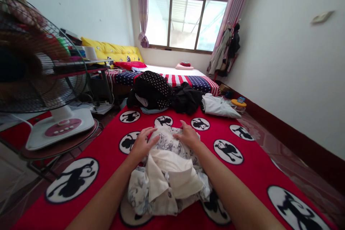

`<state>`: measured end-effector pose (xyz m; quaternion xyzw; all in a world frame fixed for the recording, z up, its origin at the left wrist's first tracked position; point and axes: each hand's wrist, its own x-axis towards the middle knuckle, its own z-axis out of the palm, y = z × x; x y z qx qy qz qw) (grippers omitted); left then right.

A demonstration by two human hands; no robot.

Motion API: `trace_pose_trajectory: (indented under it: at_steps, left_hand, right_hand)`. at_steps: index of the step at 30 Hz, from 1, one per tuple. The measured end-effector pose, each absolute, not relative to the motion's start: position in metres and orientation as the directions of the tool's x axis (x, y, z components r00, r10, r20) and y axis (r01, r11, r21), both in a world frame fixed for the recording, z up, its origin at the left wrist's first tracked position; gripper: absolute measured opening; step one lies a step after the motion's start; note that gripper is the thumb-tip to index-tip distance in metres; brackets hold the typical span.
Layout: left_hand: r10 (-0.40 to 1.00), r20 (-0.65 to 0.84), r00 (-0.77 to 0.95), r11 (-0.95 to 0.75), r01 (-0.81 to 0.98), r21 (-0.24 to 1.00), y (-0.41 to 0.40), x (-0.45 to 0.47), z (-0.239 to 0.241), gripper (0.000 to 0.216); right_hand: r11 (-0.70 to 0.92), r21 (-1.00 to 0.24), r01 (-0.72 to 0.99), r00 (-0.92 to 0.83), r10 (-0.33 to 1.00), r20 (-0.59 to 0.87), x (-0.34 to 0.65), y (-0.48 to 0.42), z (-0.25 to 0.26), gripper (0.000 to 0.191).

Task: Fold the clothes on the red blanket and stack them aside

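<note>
Bare forearms (107, 190) reach in from the bottom edge over a red cover (250, 190) with black monkey prints in white circles, and between them is a pale printed shirt (171, 178), collar end toward the camera, kinda bunched up. Left hand (143, 144) and right hand (188, 136) rest at either side of its far end, fingers loosely spread, thumbs apart from the rest; can't see either 1 pinching cloth. Looks to me like the step in hand is straightening or squaring up the shirt. IMO the next move calls for getting a grip on both far corners evenly, so the collar doesn't skew. Past it sit a dotted black garment (153, 88) and a white folded garment (219, 106).
</note>
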<state>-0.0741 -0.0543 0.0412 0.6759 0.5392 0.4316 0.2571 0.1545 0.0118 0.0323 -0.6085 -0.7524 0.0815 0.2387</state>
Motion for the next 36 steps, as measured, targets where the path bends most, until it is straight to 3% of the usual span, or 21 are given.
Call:
trace_pose_trajectory:
  at_steps: [3, 5, 7, 9, 14, 19, 22, 26, 29, 32, 34, 36]
  left_hand:
    - [0.898, 0.256, 0.358, -0.413, 0.481, 0.774, -0.093, -0.060, 0.063, 0.063]
    - [0.802, 0.230, 0.552, -0.537, 0.494, 0.684, -0.124, -0.043, 0.069, 0.090]
    - [0.694, 0.189, 0.694, -0.653, 0.497, 0.572, -0.149, -0.025, 0.064, 0.101]
    - [0.639, 0.149, 0.755, -0.714, 0.509, 0.481, -0.161, -0.010, 0.052, 0.088]
    - [0.613, 0.147, 0.776, -0.774, 0.553, 0.309, -0.139, -0.005, 0.043, 0.025]
    - [0.540, 0.198, 0.818, -0.841, 0.534, 0.088, -0.087, -0.030, 0.056, 0.019]
    - [0.583, 0.302, 0.754, -0.811, 0.566, 0.149, -0.066, -0.047, 0.047, 0.038]
    - [0.696, 0.364, 0.619, -0.717, 0.573, 0.396, -0.060, -0.062, 0.026, 0.047]
    - [0.787, 0.409, 0.462, -0.616, 0.547, 0.567, -0.062, -0.067, 0.018, 0.042]
    - [0.818, 0.510, 0.268, -0.567, 0.526, 0.634, -0.066, -0.062, 0.022, 0.033]
    - [0.779, 0.576, 0.247, -0.608, 0.524, 0.597, -0.071, -0.054, 0.030, 0.029]
    - [0.714, 0.609, 0.344, -0.683, 0.532, 0.501, -0.080, -0.044, 0.040, 0.034]
  right_hand:
    - [0.247, -0.368, 0.896, -0.191, 0.964, 0.183, 0.146, 0.021, 0.035, 0.059]
    - [0.241, -0.366, 0.899, -0.191, 0.967, 0.169, 0.144, 0.020, 0.034, 0.046]
    - [0.232, -0.354, 0.906, -0.178, 0.967, 0.180, 0.145, 0.016, 0.032, 0.038]
    - [0.217, -0.338, 0.916, -0.153, 0.966, 0.208, 0.149, 0.011, 0.030, 0.034]
    - [0.054, -0.296, 0.954, 0.035, 0.957, 0.288, 0.190, 0.000, 0.032, 0.029]
    - [-0.248, -0.293, 0.923, 0.345, 0.871, 0.350, 0.283, -0.017, 0.036, 0.037]
    - [-0.423, -0.350, 0.836, 0.538, 0.758, 0.370, 0.344, -0.032, 0.029, 0.043]
    - [-0.475, -0.353, 0.806, 0.579, 0.757, 0.303, 0.393, -0.053, 0.016, 0.049]
    - [-0.348, -0.352, 0.869, 0.486, 0.733, 0.475, 0.381, -0.069, 0.015, 0.044]
    - [0.072, -0.352, 0.933, 0.197, 0.718, 0.668, 0.327, -0.091, 0.021, 0.032]
    - [0.363, -0.385, 0.849, -0.033, 0.763, 0.646, 0.278, -0.110, 0.026, 0.024]
    - [0.491, -0.416, 0.766, -0.239, 0.817, 0.524, 0.230, -0.130, 0.029, 0.026]
